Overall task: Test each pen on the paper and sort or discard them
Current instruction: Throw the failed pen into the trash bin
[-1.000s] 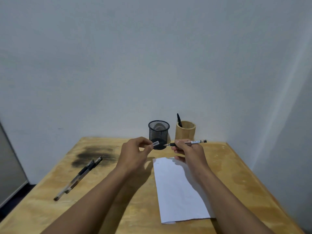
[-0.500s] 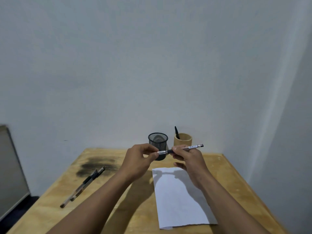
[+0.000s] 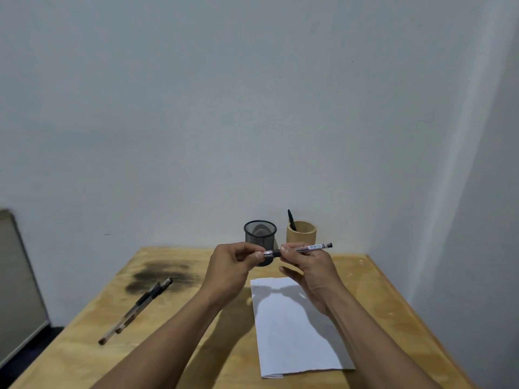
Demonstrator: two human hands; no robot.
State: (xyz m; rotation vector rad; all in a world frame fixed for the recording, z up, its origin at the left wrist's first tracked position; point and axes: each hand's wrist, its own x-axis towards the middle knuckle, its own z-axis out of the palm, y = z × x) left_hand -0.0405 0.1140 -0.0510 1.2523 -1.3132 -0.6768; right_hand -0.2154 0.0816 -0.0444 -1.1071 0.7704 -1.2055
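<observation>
Pen (image 3: pixel 304 248) in left hand (image 3: pixel 227 265), right hand (image 3: pixel 311 268); label (image 3: pixel 315 246) illegible

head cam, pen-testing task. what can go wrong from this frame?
1. The pen is in mid-air, left hand pinching only its tip end, right hand on the barrel. A slip likely drops it onto the paper.
2. Two loose pens lie on the table at left; an arm sweep may roll them off.
3. The paper is unheld and may slide during a test stroke.
</observation>
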